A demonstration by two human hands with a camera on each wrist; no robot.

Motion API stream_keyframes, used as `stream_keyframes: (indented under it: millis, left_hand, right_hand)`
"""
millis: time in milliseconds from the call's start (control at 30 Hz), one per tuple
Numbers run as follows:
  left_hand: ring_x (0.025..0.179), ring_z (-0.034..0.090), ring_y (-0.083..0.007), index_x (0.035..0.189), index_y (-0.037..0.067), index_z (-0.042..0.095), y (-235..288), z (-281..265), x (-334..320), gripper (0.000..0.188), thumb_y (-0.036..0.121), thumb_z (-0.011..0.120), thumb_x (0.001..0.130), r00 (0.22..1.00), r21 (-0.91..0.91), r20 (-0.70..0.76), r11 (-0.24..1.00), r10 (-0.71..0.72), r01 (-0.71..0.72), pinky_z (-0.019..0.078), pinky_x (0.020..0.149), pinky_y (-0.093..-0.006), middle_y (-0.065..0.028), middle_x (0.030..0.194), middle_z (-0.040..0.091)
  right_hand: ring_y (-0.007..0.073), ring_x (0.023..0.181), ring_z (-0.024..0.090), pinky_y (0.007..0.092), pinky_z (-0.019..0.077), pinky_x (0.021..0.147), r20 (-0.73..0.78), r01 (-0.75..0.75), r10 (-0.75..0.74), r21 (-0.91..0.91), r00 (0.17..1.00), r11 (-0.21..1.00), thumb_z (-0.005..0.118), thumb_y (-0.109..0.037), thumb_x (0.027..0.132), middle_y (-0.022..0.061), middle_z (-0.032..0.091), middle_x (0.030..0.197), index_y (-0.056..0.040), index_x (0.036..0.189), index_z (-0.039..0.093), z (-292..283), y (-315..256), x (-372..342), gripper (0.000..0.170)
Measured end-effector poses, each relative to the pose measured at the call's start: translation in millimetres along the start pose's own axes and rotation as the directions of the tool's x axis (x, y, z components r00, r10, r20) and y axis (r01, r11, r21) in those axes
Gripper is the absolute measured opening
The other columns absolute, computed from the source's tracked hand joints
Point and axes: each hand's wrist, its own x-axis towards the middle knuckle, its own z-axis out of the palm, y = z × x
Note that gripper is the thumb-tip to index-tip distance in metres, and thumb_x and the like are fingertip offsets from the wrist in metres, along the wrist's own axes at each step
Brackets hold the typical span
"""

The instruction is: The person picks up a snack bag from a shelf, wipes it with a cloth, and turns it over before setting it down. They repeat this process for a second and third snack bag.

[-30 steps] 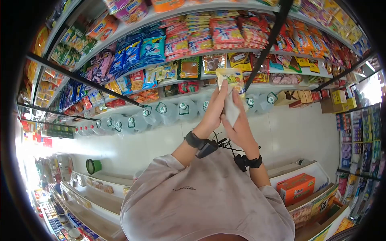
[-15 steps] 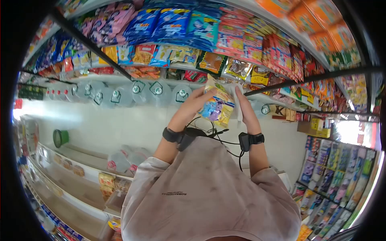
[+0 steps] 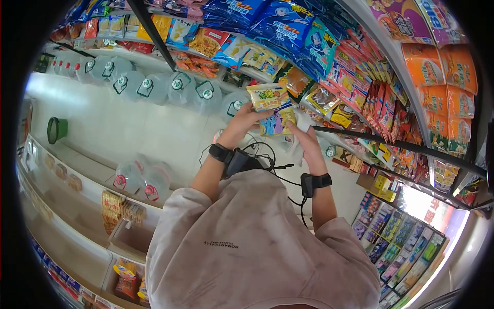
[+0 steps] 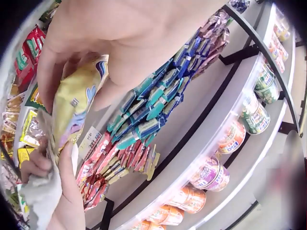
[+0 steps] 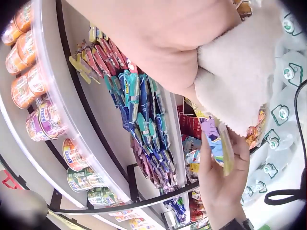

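A yellow snack packet with purple and blue print (image 3: 275, 123) is between the two hands, and a pale upper part lies above it; whether this is one packet or two I cannot tell. My left hand (image 3: 241, 125) pinches its left side, with fingers behind it. My right hand (image 3: 310, 148) grips a white cloth (image 3: 302, 122) against the packet's right edge. In the left wrist view, the left hand (image 4: 120, 33) holds the packet (image 4: 72, 105) above the cloth (image 4: 43, 196). The right wrist view shows the cloth (image 5: 235, 67) bunched in the right hand (image 5: 163, 38).
Shelves of bagged snacks (image 3: 283, 26) rise in front, with a black shelf post (image 3: 154, 36) crossing them. Large clear water bottles (image 3: 180, 90) line the floor below. Behind on the left are a low shelf unit (image 3: 77, 226) and a green bin (image 3: 57, 130). Dark cables (image 3: 270, 159) hang between the wrists.
The view has turned and shifted along the shelves. The packet, earlier upright with the cloth against it, turned to show its printed front and now lies more crosswise, the hands slightly further apart.
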Motion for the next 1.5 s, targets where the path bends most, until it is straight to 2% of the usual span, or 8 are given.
stream_keyframes:
  millis: [200, 233, 333, 667, 833, 933, 1100, 1500]
  left_hand:
    - [0.103, 0.068, -0.0187, 0.124, -0.004, 0.055, -24.6, -27.8, 55.9, 0.046, 0.014, 0.074, 0.086, 0.994, -0.122, -0.084, 0.99, -0.074, 0.064, 0.0552, 0.089, -0.0346, -0.0124, 0.114, 0.068]
    - [0.088, 0.071, -0.0201, 0.12, -0.001, 0.057, -39.7, -44.7, 78.0, 0.044, 0.009, 0.075, 0.082, 0.991, -0.169, -0.135, 0.986, -0.02, -0.003, 0.0589, 0.073, -0.0331, -0.0102, 0.108, 0.069]
    - [0.092, 0.066, -0.0158, 0.113, 0.007, 0.062, -33.6, -59.2, 98.7, 0.031, 0.011, 0.073, 0.085, 0.922, -0.122, -0.377, 0.983, 0.083, -0.138, 0.0532, 0.072, -0.0327, -0.0032, 0.104, 0.068]
    - [0.089, 0.069, -0.0241, 0.11, 0.004, 0.057, -31.6, -102.9, 229.7, 0.034, -0.009, 0.068, 0.08, 0.859, -0.324, -0.509, 0.915, 0.046, -0.241, 0.0597, 0.07, -0.0347, -0.0081, 0.101, 0.066]
    - [0.064, 0.063, -0.0183, 0.105, 0.003, 0.06, -46.5, -126.0, 277.1, 0.027, -0.003, 0.071, 0.081, 0.817, -0.093, -0.562, 0.972, 0.126, -0.214, 0.0435, 0.047, -0.0295, -0.0092, 0.088, 0.067]
    - [0.078, 0.069, -0.0185, 0.105, 0.001, 0.063, -53.6, -142.2, 302.3, 0.028, 0.002, 0.077, 0.081, 0.796, 0.106, -0.578, 0.984, 0.178, -0.143, 0.058, 0.059, -0.0297, -0.0078, 0.099, 0.069]
    - [0.051, 0.063, -0.0186, 0.079, -0.003, 0.065, -40.1, -117.5, 283.1, 0.027, 0.019, 0.081, 0.081, 0.698, 0.364, -0.647, 0.929, 0.307, -0.071, 0.0559, 0.044, -0.0305, -0.0107, 0.07, 0.067]
    - [0.069, 0.067, -0.0175, 0.091, -0.001, 0.065, -63.0, -135.1, 263.3, 0.019, 0.015, 0.075, 0.086, 0.862, -0.018, -0.502, 0.996, 0.069, -0.09, 0.0598, 0.062, -0.0282, -0.0094, 0.081, 0.068]
  right_hand:
    - [0.0133, 0.091, 0.066, 0.0282, 0.0554, 0.072, -0.093, 0.078, -0.071, 0.079, 0.993, 0.994, 0.07, -0.016, 0.091, 0.0054, 0.067, 0.109, -0.0026, 0.119, 0.062, -10.3, 1.9, -1.3, 0.032]
    - [0.014, 0.09, 0.067, 0.0287, 0.0561, 0.071, -0.125, 0.072, -0.056, 0.122, 0.991, 0.99, 0.07, -0.017, 0.091, 0.0057, 0.067, 0.108, -0.0027, 0.118, 0.063, -12.9, 1.7, -3.6, 0.031]
    - [0.0162, 0.088, 0.067, 0.0312, 0.0576, 0.07, -0.175, 0.057, -0.025, 0.185, 0.984, 0.981, 0.069, -0.017, 0.092, 0.0067, 0.067, 0.105, -0.0037, 0.117, 0.062, -25.0, 2.8, -11.9, 0.029]
    - [0.0198, 0.084, 0.067, 0.0305, 0.0543, 0.065, -0.297, 0.036, 0.026, 0.204, 0.954, 0.978, 0.069, -0.022, 0.092, 0.0095, 0.066, 0.105, -0.0035, 0.123, 0.055, -43.5, 27.1, -50.4, 0.039]
    - [0.0199, 0.082, 0.066, 0.0309, 0.0541, 0.066, -0.398, -0.039, 0.133, 0.236, 0.908, 0.971, 0.069, -0.022, 0.091, 0.0094, 0.065, 0.102, -0.0037, 0.123, 0.055, -50.8, 39.5, -67.7, 0.039]
    - [0.0197, 0.081, 0.066, 0.0309, 0.054, 0.065, -0.44, -0.043, 0.163, 0.269, 0.883, 0.962, 0.069, -0.022, 0.091, 0.0095, 0.065, 0.101, -0.0038, 0.123, 0.055, -49.9, 46.8, -74.1, 0.039]
    - [0.0195, 0.08, 0.067, 0.0309, 0.0538, 0.064, -0.458, -0.066, 0.201, 0.294, 0.866, 0.953, 0.07, -0.023, 0.091, 0.0095, 0.066, 0.1, -0.0033, 0.122, 0.056, -44.9, 55.0, -79.3, 0.04]
    - [0.0205, 0.084, 0.068, 0.0324, 0.0554, 0.068, -0.412, -0.013, 0.139, 0.294, 0.901, 0.956, 0.068, -0.021, 0.091, 0.0102, 0.066, 0.103, -0.0027, 0.123, 0.056, -45.1, 61.5, -78.2, 0.038]
